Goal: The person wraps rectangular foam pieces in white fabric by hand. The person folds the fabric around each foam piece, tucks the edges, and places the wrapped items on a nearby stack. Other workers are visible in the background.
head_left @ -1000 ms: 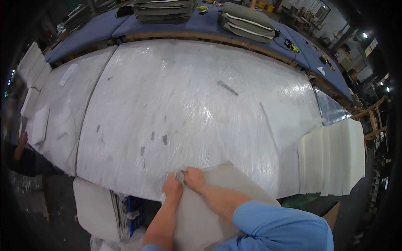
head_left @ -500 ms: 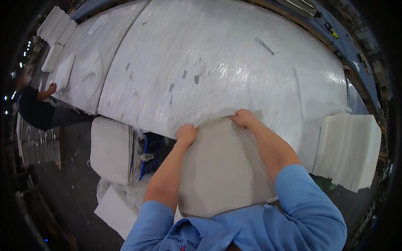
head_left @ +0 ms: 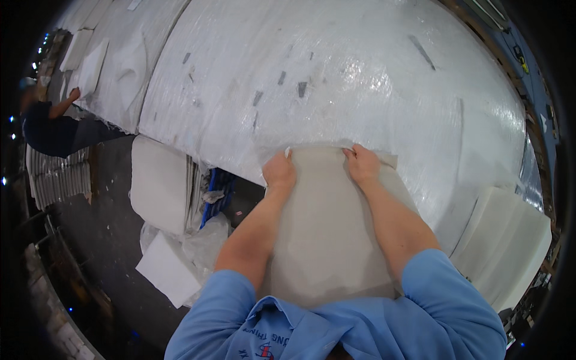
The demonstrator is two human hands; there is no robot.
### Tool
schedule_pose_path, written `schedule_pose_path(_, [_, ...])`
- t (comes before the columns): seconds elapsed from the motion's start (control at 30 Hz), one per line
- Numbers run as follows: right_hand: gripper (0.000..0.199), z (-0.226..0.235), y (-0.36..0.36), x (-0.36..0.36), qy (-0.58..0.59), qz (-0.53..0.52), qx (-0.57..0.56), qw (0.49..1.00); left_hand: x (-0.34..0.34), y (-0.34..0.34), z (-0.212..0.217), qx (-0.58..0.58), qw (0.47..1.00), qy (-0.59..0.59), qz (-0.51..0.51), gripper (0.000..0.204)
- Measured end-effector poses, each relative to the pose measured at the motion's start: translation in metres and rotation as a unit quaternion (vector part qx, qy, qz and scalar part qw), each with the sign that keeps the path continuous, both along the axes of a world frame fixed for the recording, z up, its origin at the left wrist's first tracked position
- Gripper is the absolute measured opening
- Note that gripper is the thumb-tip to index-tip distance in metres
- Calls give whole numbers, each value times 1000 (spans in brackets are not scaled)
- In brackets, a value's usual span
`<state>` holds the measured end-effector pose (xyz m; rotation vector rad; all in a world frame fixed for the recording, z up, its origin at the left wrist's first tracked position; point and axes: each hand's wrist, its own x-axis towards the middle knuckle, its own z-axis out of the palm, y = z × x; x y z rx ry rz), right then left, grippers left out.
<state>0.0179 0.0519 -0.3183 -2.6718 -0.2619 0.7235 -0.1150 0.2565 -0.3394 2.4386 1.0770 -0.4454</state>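
Note:
A beige padded panel (head_left: 336, 234), faced with fabric, lies in front of me between my forearms. Its far end rests on a large table (head_left: 240, 72) covered in clear plastic film, and its near end reaches my chest. My left hand (head_left: 280, 169) pinches the panel's far edge near its left corner. Farther right along the same edge, my right hand (head_left: 362, 163) is closed on it, fingers curled over the rim. A corner of the panel sticks out to the right of that hand.
A stack of pale panels (head_left: 159, 183) stands at the left beside a blue plastic crate or pallet (head_left: 217, 193). A white sheet (head_left: 169, 270) lies below. Cream foam pieces (head_left: 504, 243) are at the right. A co-worker (head_left: 54, 129) handles a white panel at far left.
My view has shifted. The panel's far edge is straighter and flatter on the table, and both hands have moved slightly along it. The co-worker still holds the white panel.

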Motion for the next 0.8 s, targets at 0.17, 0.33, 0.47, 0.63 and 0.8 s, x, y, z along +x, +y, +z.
schedule_pose_path(0.17, [40, -7, 0, -8, -18, 10, 10, 1000, -5, 3, -6, 10, 999, -33, -8, 45])
schedule_pose_path(0.33, [43, 1, -1, -5, -77, 16, 23, 997, -5, 4, -8, 42, 996, -63, -39, 45])
schedule_pose_path(0.47, [42, 7, -2, -9, -98, 12, 18, 995, -7, -3, 9, 26, 994, -102, 2, 41])
schedule_pose_path(0.63, [42, -3, -3, -12, -86, 24, 47, 995, -16, -3, -1, 37, 994, -105, 10, 35])
schedule_pose_path(0.8, [43, -17, 0, 0, -67, 31, 51, 996, -6, 0, 2, 9, 995, -100, 25, 32])
